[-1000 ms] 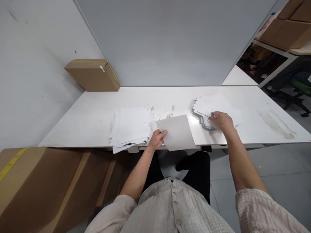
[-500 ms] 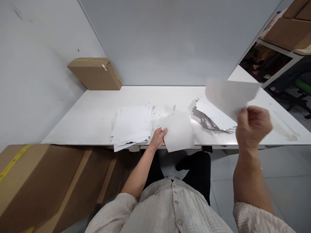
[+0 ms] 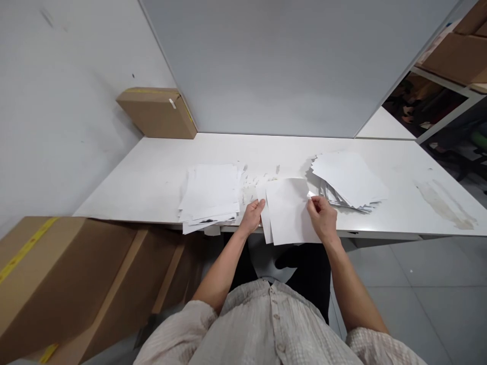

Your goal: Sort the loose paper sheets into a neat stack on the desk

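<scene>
Two overlapping sheets of white paper lie at the table's front edge between my hands. The top sheet [image 3: 291,213] covers most of the lower sheet [image 3: 267,229], which shows along the left side. My left hand [image 3: 252,217] is closed on the left edge of the sheets, thumb on top. My right hand [image 3: 322,217] pinches the top sheet near its upper right edge, where a small white bit sticks up at the fingertips. Left of my hands is a stack of paper [image 3: 213,190]; to the right lies a fanned, uneven pile of paper [image 3: 348,177].
Dark marks and small scraps [image 3: 258,180] dot the white table [image 3: 152,172] behind the sheets. A cardboard box [image 3: 160,114] sits at the back left, against a grey panel [image 3: 274,66]. Large cartons [image 3: 68,274] stand at the lower left. Shelving [image 3: 449,83] is at the far right.
My right hand has come down and left from the raised position where it held a sheet in the air. Two sheets now overlap between my hands; my left hand has stayed nearly in place.
</scene>
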Demonstrator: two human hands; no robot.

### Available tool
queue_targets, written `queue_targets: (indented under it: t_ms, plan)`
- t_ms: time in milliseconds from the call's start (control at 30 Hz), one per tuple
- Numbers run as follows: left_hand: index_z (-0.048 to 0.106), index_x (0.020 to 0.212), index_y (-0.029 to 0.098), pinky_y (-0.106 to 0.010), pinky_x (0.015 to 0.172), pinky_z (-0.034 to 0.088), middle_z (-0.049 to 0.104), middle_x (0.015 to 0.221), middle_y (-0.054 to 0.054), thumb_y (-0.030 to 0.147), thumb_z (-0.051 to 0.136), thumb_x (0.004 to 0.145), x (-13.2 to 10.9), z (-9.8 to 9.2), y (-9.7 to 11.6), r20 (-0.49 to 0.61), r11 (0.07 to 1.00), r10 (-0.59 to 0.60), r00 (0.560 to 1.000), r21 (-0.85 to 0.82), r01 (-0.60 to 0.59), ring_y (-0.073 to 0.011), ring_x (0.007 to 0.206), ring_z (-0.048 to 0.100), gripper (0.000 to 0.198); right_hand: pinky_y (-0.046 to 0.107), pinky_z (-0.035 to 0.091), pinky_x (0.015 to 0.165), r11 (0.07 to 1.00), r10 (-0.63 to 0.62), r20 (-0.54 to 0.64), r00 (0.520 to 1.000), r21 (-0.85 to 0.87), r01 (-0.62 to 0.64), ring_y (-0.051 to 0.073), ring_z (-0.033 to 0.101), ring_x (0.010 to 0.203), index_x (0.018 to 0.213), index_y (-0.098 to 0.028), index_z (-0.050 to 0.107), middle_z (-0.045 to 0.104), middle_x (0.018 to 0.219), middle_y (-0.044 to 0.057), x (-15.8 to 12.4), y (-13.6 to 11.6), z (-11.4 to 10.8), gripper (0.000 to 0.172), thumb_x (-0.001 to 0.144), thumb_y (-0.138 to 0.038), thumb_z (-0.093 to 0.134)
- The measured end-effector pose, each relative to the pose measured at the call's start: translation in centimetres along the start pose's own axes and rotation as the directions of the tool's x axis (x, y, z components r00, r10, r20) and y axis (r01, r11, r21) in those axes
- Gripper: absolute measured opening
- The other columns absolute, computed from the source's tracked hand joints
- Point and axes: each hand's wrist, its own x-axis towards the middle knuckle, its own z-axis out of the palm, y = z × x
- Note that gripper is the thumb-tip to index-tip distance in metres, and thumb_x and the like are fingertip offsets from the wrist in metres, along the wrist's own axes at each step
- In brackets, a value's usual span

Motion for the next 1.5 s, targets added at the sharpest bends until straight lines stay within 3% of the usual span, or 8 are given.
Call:
queue_targets:
  t_ms: [567,700,800,900,1067,1167,1333,1500]
  plan:
    - [0.064,0.088,0.012,-0.024,0.058,0.044,0.064,0.069,-0.002,0.053,0.057,0.078,0.1,-0.8,-0.8,0.010,0.969,0.068,0.998,0.238,-0.068,-0.0122,0.060,0.056,0.043,0.028,0.042,0.063,1.000,-0.014,0.043,0.999,0.007,0.014,0.015,0.055,0.062,0.088,-0.019,0.062,0.065,0.072,0.004,-0.5,0.4,1.9,0.027,0.081,-0.041,0.048]
    - [0.063,0.087,0.012,-0.024,0.054,0.043,0.062,0.065,-0.001,0.055,0.056,0.078,-0.1,-0.8,-0.9,-0.005,0.965,0.070,0.998,0.252,-0.066,-0.0113,0.056,0.054,0.045,0.033,0.045,0.070,0.999,-0.001,0.028,1.000,0.052,-0.001,0.020,0.057,0.082,0.110,-0.018,0.057,0.064,0.101,0.011,-0.4,0.8,1.7,0.044,0.078,-0.048,0.054]
    - [0.063,0.087,0.012,-0.025,0.056,0.045,0.063,0.065,-0.002,0.055,0.054,0.079,-0.3,-0.3,-0.2,0.008,0.957,0.092,0.996,0.277,-0.090,-0.0129,0.059,0.057,0.046,0.036,0.046,0.076,0.948,0.075,0.195,0.978,0.290,-0.131,0.024,0.056,0.097,0.122,-0.019,0.049,0.059,0.116,0.013,0.1,0.8,0.9,0.062,0.071,-0.050,0.063]
    - [0.063,0.095,0.012,-0.028,0.068,0.049,0.066,0.076,-0.004,0.052,0.052,0.082,-0.8,1.0,2.3,0.078,0.925,0.187,0.979,0.321,-0.202,-0.0160,0.073,0.061,0.043,0.034,0.047,0.076,0.801,0.031,0.398,0.917,0.539,-0.261,0.021,0.060,0.089,0.103,-0.021,0.058,0.066,0.097,0.006,0.6,-0.2,-0.4,0.039,0.073,-0.046,0.064]
    - [0.054,0.114,0.017,-0.031,0.087,0.046,0.064,0.105,-0.008,0.042,0.050,0.087,-2.4,3.9,7.7,0.238,0.786,0.436,0.868,0.370,-0.496,-0.0182,0.098,0.058,0.037,0.031,0.046,0.077,0.723,-0.090,0.140,0.986,0.690,-0.032,0.016,0.059,0.081,0.084,-0.023,0.059,0.063,0.084,0.000,1.1,-2.9,-1.8,0.017,0.075,-0.036,0.065]
    - [0.052,0.114,0.019,-0.028,0.083,0.046,0.062,0.100,-0.006,0.038,0.046,0.090,-2.8,4.2,8.2,0.246,0.722,0.511,0.824,0.396,-0.567,-0.0148,0.091,0.058,0.031,0.030,0.046,0.078,0.684,-0.130,0.077,0.988,0.728,0.033,0.015,0.059,0.080,0.086,-0.024,0.059,0.063,0.084,-0.001,0.9,-3.1,-1.0,0.015,0.076,-0.033,0.064]
    - [0.053,0.103,0.019,-0.024,0.069,0.045,0.056,0.079,-0.001,0.040,0.042,0.091,-2.3,3.2,5.5,0.193,0.738,0.457,0.868,0.463,-0.492,-0.0116,0.070,0.052,0.027,0.033,0.046,0.083,0.659,-0.134,0.149,0.980,0.752,-0.024,0.017,0.060,0.088,0.095,-0.025,0.059,0.066,0.092,0.001,0.4,-1.4,1.5,0.021,0.077,-0.034,0.064]
    - [0.054,0.095,0.019,-0.025,0.074,0.044,0.054,0.077,0.000,0.041,0.042,0.091,-2.1,3.1,5.0,0.169,0.718,0.471,0.866,0.497,-0.487,-0.0114,0.070,0.050,0.025,0.035,0.046,0.086,0.655,-0.142,0.140,0.980,0.756,-0.013,0.019,0.060,0.094,0.101,-0.024,0.060,0.066,0.098,0.002,0.2,-0.9,2.0,0.024,0.079,-0.034,0.062]
